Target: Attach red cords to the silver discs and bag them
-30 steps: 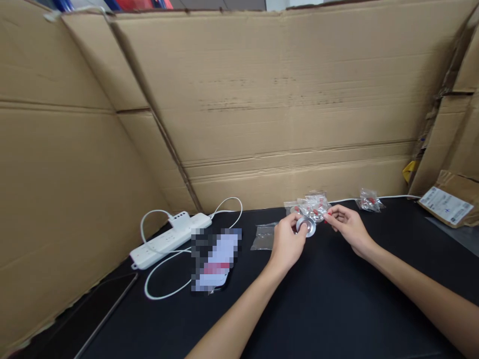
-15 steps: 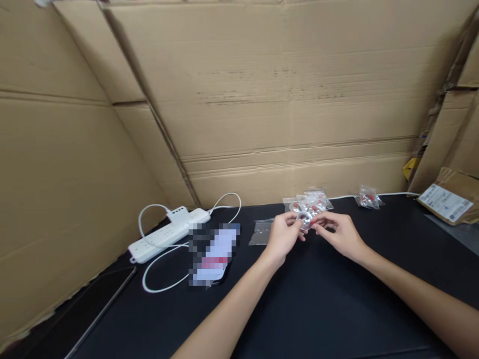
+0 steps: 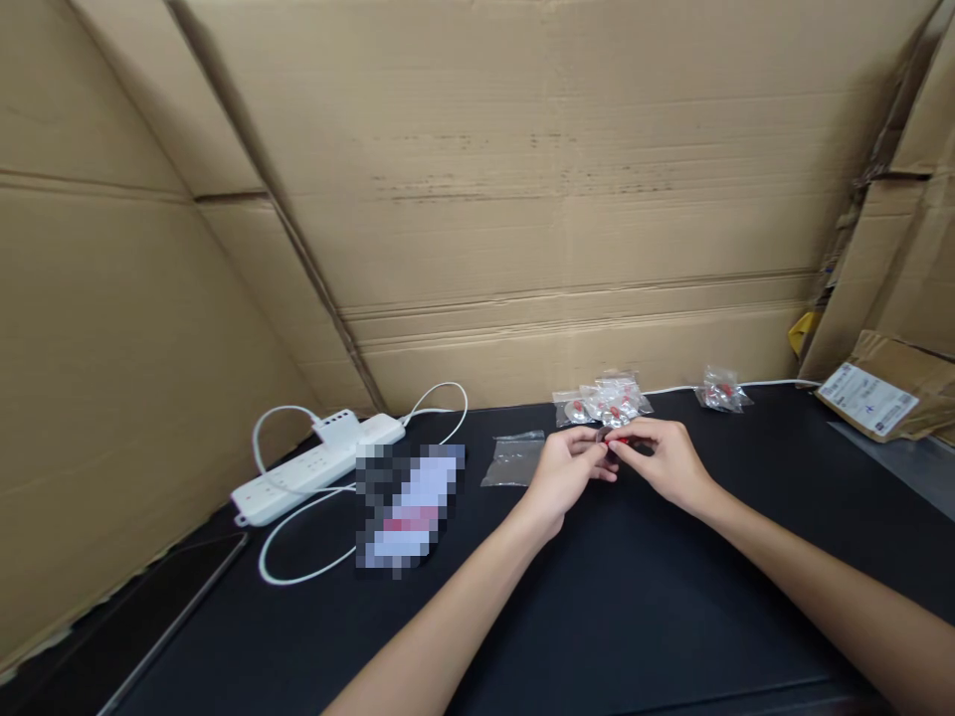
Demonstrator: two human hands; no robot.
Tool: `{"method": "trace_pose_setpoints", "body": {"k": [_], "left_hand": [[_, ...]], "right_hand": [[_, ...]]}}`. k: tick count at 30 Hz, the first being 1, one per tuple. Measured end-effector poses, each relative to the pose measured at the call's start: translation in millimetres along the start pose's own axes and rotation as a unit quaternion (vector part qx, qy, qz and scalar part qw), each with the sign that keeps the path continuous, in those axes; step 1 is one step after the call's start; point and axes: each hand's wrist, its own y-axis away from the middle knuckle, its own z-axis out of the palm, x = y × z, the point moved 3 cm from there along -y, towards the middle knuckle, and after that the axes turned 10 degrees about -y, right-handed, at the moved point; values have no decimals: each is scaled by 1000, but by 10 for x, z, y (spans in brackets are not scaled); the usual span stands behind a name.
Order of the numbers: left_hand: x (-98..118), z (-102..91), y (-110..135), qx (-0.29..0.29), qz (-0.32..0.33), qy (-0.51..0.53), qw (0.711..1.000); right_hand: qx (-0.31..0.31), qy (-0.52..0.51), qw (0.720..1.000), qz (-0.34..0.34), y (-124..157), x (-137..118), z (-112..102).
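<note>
My left hand [image 3: 565, 475] pinches a small clear suction cup [image 3: 601, 435], seen almost edge-on and largely covered by fingers. Against it, my right hand [image 3: 660, 459] grips a small red piece [image 3: 616, 442] between thumb and fingertips. The two hands nearly touch above the black table. Just behind them lies a pile of clear plastic bags [image 3: 613, 396] holding similar clear discs with red parts. An empty clear zip bag [image 3: 514, 460] lies flat to the left of my left hand.
Another small filled bag [image 3: 722, 390] lies at the back right, near a white cable. A labelled cardboard parcel [image 3: 880, 393] sits at far right. On the left are a white power strip [image 3: 320, 467], a looped cable and a blurred-out phone-like item [image 3: 414, 507]. Cardboard walls surround the table.
The clear suction cup has turned from facing me to nearly edge-on, and my right fingers have closed in on it with the red piece. The view has shifted slightly.
</note>
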Motion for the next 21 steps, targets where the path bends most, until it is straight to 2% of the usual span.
{"method": "trace_pose_setpoints", "body": {"k": [11, 21], "left_hand": [[46, -2, 16, -2, 4, -3, 1000], [6, -3, -6, -12, 13, -1, 1000]], "right_hand": [[-2, 98, 995, -31, -10, -52, -12], [-69, 134, 986, -69, -9, -47, -19]]}}
